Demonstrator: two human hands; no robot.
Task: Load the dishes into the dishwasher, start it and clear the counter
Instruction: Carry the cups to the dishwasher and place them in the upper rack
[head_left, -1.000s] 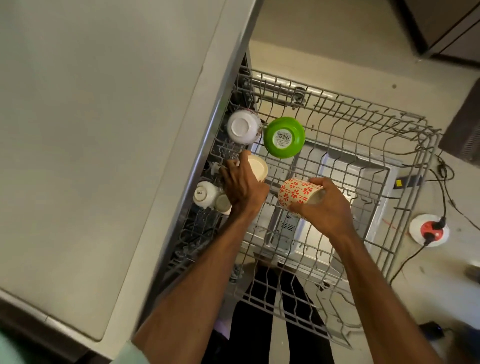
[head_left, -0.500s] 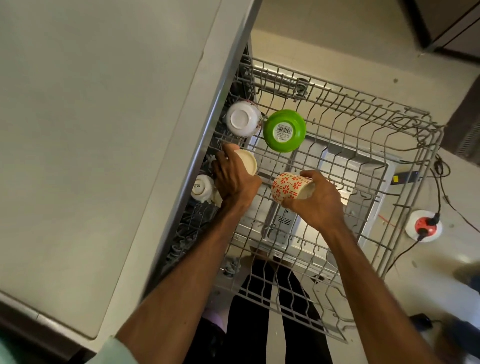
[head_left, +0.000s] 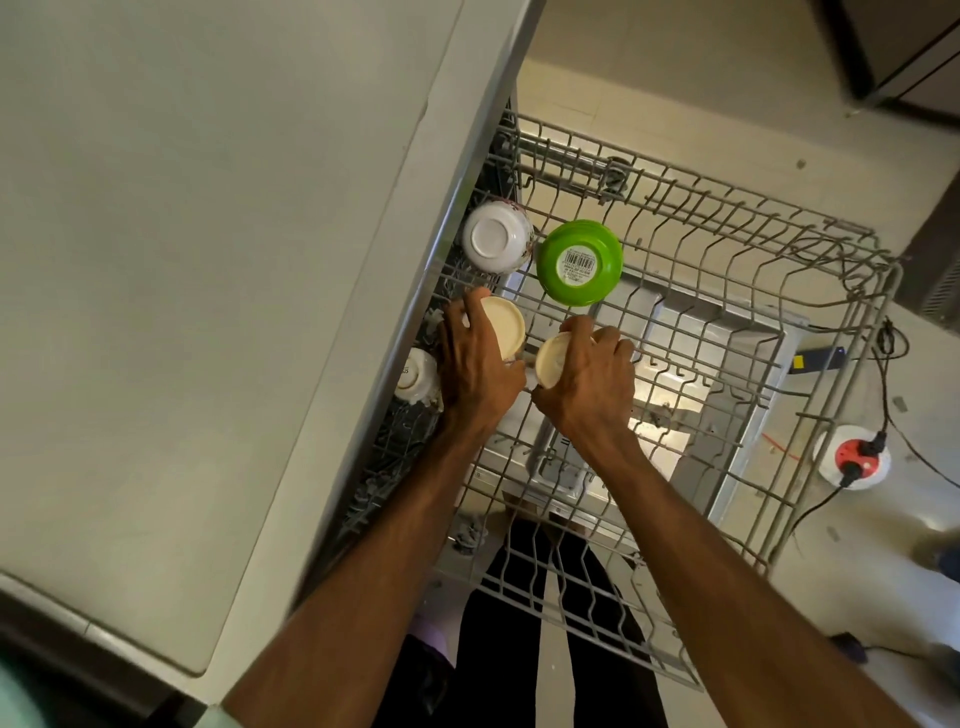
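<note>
the rack (head_left: 727, 291) is pulled out from under the counter (head_left: 208, 260), and both hands work at its left edge, close to the counter lip. the left hand (head_left: 480, 371) has its fingers curled over the side of the left cup (head_left: 504, 332), which sits base up, mouth down, its axis near vertical. the right hand (head_left: 589, 382) wraps the right cup (head_left: 553, 364), also base up, but its base faces a little toward the left hand, so its axis leans that way.

the relation that matters: the right cup lies just beside the left cup, on its right, with only a thin gap. whether they touch cannot be told. whether either cup already rests on the wires is hidden by the hands.

beyond the hands, the white bowl (head_left: 493, 239) and green bowl (head_left: 579, 262) stand inverted side by side. a small cup (head_left: 413, 376) sits at the rack's left, just beside the left wrist.

judged from this, the step in hand is seating the right cup. it likely needs to be tipped upright and lowered straight down, the right hand being the nearer one. the risk is a knock against the left cup.
</note>
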